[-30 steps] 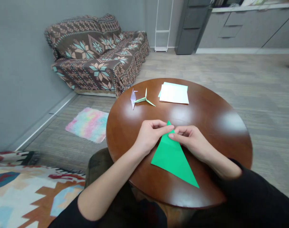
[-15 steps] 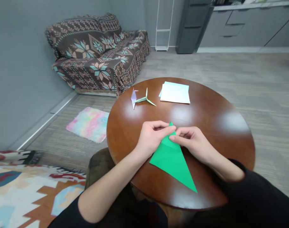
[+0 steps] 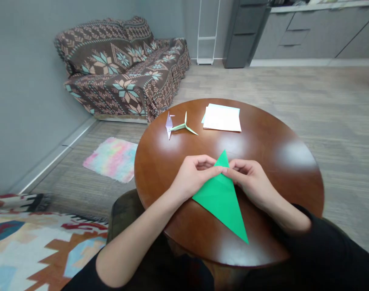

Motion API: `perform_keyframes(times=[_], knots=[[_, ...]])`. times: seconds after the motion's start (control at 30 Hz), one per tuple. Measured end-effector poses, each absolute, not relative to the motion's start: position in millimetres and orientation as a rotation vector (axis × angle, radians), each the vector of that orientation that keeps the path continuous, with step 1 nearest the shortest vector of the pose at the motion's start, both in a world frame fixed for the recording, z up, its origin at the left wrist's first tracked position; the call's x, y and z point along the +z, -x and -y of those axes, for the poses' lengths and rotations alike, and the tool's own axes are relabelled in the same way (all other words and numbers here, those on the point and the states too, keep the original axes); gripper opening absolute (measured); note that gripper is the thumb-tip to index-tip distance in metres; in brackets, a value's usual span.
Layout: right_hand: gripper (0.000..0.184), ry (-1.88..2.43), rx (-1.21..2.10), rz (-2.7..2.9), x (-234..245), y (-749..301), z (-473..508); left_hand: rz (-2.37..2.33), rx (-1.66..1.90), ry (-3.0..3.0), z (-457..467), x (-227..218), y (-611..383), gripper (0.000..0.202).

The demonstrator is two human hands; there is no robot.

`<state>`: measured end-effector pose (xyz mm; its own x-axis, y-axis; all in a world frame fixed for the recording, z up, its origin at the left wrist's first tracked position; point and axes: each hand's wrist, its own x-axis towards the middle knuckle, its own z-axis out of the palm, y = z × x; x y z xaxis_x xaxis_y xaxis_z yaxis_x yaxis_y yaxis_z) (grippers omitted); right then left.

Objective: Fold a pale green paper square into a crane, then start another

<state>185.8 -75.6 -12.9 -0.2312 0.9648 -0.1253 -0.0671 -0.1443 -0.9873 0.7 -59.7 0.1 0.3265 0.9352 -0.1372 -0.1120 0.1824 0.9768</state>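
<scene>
A green sheet of origami paper, folded into a triangle, is held over the round table's near half. One tip points away from me, and a long corner reaches toward the near right. My left hand pinches it from the left, thumb on top and fingers curled behind. From the other side my right hand grips it the same way. Both thumb tips meet on the paper just below the far tip. The fingertips underneath are partly hidden.
On the brown round table lie a small purple paper crane, a pale green three-armed folded paper and a stack of white paper. A patterned sofa and a fluffy pastel rug are beyond to the left.
The thumbs have come together on the paper, the left one sliding down from near the tip. The far tip now stands clear of the fingers and sits slightly further right.
</scene>
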Motion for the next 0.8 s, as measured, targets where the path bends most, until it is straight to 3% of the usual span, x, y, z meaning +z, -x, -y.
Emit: perform_keyframes(times=[0.4,0.8], knots=[[0.023,1.187,1.294,1.102,-13.3,-190.5,72.4,-1.039,0.867,-1.222,61.2,-0.5,0.0,0.025],[0.025,1.212,1.401,1.068,-14.0,-193.0,70.5,-1.074,0.863,-1.228,59.5,-2.3,2.0,0.022]])
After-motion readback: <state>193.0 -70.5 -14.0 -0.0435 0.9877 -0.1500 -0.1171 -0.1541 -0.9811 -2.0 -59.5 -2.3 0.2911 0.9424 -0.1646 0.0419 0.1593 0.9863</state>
